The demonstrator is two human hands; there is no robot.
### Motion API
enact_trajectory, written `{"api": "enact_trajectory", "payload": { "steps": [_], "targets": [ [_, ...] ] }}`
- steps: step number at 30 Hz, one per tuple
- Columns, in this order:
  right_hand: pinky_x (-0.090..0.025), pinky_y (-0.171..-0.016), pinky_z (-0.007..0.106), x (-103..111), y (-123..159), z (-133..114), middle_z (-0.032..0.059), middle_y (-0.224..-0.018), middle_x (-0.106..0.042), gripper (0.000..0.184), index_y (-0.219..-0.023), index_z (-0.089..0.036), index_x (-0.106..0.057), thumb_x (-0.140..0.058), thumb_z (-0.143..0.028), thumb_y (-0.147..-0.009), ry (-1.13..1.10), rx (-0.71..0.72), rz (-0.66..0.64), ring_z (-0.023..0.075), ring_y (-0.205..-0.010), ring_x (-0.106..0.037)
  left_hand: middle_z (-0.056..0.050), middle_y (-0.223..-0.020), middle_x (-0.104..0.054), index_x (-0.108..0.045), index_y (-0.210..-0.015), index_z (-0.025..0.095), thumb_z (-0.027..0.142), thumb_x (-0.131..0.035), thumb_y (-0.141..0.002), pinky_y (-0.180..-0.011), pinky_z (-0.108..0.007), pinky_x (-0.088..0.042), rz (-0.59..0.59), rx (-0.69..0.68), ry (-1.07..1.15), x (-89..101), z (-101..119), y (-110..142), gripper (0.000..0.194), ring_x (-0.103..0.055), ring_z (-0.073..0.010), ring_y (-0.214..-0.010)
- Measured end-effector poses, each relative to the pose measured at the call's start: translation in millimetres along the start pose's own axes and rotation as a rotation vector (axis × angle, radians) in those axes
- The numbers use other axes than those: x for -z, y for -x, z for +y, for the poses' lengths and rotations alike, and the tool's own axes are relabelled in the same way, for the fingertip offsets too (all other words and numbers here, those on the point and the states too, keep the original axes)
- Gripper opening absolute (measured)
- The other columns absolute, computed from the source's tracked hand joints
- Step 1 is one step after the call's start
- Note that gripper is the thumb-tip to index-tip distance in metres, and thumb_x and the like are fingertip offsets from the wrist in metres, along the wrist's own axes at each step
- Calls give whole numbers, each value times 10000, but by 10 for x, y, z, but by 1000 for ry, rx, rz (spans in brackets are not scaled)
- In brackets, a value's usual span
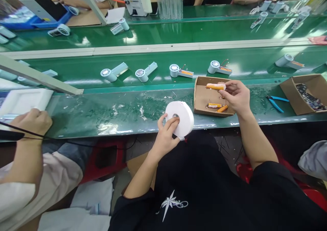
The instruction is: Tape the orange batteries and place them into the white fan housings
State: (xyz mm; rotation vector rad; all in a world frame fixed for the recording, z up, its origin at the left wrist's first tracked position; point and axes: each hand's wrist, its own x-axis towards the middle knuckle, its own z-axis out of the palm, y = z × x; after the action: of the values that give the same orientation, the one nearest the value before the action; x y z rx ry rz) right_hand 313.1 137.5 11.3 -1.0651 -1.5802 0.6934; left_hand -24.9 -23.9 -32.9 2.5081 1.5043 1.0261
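My left hand (166, 132) is closed round a big white tape roll (182, 118), a finger in its core, at the near edge of the green bench. My right hand (236, 95) pinches an orange cylindrical battery cell (215, 86) with a white strip on it, held over a shallow cardboard tray (201, 98). Two more orange cells (217, 106) lie in that tray, just left of my right hand.
Several white handheld fan bodies (144, 72) lie on the green conveyor (84, 71) behind. Blue pliers (276, 101) and a cardboard box of circuit boards (308, 93) sit right. A co-worker's hand (32, 122) with a black cable is at left; other people work across the line.
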Motion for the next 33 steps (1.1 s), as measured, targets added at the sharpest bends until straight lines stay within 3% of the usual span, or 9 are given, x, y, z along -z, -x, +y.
{"api": "enact_trajectory", "payload": {
  "steps": [3,9,13,18,23,26,29,31,33],
  "targets": [
    [-728,-896,365,-183,280,-202,46,-1183,-882,360,-1260,-268,-782,-883,-356,-926,-59,219,104,228,-1037,-868,-158,-1351,-757,-644,-1425,211,145,-772,-879,-1267,-715,-423,-34,-56,35,42,141,-2,564,-517,-430,-1488],
    [-754,-848,322,-375,592,-402,22,-1260,-873,377,-1198,-312,-814,-854,-90,-896,217,656,120,230,-1011,-884,-153,-1369,-768,-706,-1420,192,99,-773,-861,-1229,-680,-476,-121,-107,60,16,309,-34,571,-483,-462,-1501],
    [-758,-825,321,-378,631,-405,55,-1280,-866,363,-1198,-291,-798,-821,-57,-921,265,789,85,229,-1019,-883,-149,-1361,-771,-709,-1412,191,116,-752,-894,-1227,-688,-470,-106,-104,56,35,324,-45,525,-483,-461,-1505],
    [-762,-935,382,-315,614,-402,91,-1338,-844,401,-1218,-253,-806,-797,4,-911,204,912,76,269,-1142,-860,-145,-1326,-777,-707,-1384,190,143,-746,-913,-1189,-624,-525,-54,-100,45,75,329,-50,475,-479,-437,-1496],
    [-764,-963,424,-253,711,-353,52,-1300,-860,365,-1175,-292,-835,-780,-28,-929,209,973,-19,297,-1230,-830,-146,-1336,-784,-708,-1403,190,102,-753,-882,-1151,-594,-561,-46,-76,11,75,316,-61,531,-452,-442,-1524],
    [-753,-984,460,-319,868,-330,31,-1238,-876,327,-1158,-335,-847,-783,-96,-946,91,770,-49,299,-1221,-835,-135,-1348,-793,-728,-1406,196,82,-737,-889,-1146,-573,-569,-47,-90,-51,101,302,-100,530,-444,-433,-1551],
    [-701,-1078,526,-417,1004,-362,80,-1381,-829,260,-1260,-335,-820,-785,-336,-1003,-259,235,-58,321,-1305,-797,-104,-1334,-812,-738,-1422,212,36,-690,-900,-1207,-575,-537,-18,-135,-140,151,269,-160,553,-485,-396,-1549],
    [-678,-1102,535,-449,1014,-410,124,-1462,-788,474,-1402,-313,-756,-816,-514,-978,-496,-132,-127,330,-1326,-784,-81,-1327,-824,-733,-1452,226,6,-669,-909,-1238,-557,-524,11,-177,-186,189,236,-200,590,-482,-371,-1566],
    [-681,-1085,517,-426,937,-465,146,-1439,-797,671,-1471,-282,-718,-894,-581,-897,-607,-380,-225,328,-1283,-802,-56,-1336,-830,-715,-1496,247,-14,-670,-919,-1257,-537,-521,29,-205,-215,229,198,-237,635,-453,-354,-1594]
  ]
}}
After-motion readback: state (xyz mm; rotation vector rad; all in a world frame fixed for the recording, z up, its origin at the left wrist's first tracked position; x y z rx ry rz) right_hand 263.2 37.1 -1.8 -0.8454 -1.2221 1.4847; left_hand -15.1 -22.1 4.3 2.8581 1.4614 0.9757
